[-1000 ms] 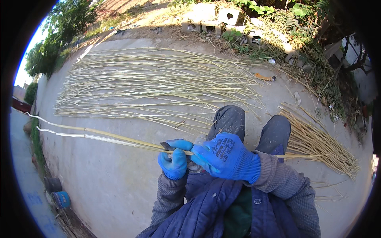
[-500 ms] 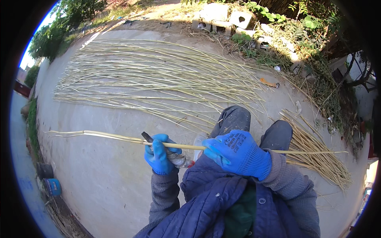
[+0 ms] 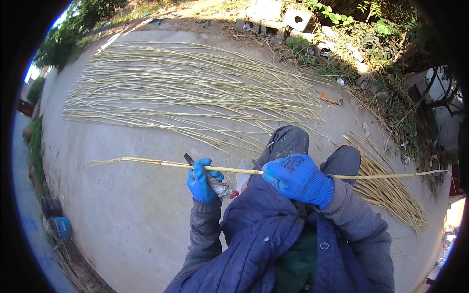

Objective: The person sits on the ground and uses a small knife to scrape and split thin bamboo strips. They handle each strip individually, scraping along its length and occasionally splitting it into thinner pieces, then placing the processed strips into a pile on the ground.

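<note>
A broad concrete slab point(image 3: 122, 219) fills most of the view, pale and bare to the left and below the hands, so there is open room on that side. Its far edge meets a weedy verge point(image 3: 351, 53) with grey concrete blocks point(image 3: 273, 19); its left edge drops toward a strip where a blue can point(image 3: 61, 227) lies. Across the upper slab a wide spread of long pale-yellow canes point(image 3: 185, 93) lies roughly side by side, fanned toward the left. A smaller bundle of canes point(image 3: 391, 195) lies to the right of the person's knees, near the slab's right edge.

Held across the lap is a single long cane point(image 3: 146, 162), thin, straw-coloured and nearly level (it bows slightly, partly from the lens), reaching from the bare concrete on the left past the right knee. The right hand point(image 3: 300, 179), in a blue glove, is closed around the cane above the knees. The left hand point(image 3: 200, 180), also blue-gloved, is wrapped around a knife point(image 3: 215, 183) with a taped grey handle, its dark blade tip touching the cane just left of that hand.
</note>
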`<state>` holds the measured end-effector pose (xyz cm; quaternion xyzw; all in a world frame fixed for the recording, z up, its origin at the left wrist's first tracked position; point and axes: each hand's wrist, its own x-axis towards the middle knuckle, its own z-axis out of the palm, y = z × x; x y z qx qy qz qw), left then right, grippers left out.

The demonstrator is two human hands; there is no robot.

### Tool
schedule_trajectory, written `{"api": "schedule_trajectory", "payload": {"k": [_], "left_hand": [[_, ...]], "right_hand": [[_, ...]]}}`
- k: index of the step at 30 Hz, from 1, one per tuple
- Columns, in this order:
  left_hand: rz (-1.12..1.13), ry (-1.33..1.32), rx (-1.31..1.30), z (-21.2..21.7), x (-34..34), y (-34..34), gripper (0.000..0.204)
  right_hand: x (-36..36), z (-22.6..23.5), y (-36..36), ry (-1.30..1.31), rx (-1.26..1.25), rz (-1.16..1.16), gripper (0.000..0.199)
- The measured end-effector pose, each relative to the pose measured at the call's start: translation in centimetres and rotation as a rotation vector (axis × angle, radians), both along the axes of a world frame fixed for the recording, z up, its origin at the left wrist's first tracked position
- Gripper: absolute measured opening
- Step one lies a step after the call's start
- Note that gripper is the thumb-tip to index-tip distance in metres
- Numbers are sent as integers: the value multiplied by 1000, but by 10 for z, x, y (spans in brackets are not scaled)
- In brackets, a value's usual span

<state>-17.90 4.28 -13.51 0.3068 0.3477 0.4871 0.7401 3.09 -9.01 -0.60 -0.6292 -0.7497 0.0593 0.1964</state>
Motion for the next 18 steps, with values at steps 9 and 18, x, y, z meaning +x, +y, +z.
{"api": "schedule_trajectory", "payload": {"k": [9,18], "left_hand": [[-295,103,91,5,34,-47,31],[-254,84,-22,3,33,-48,28]], "right_hand": [[-19,-18,6,10,36,33,11],[-20,-22,6,23,-68,-61,12]]}}
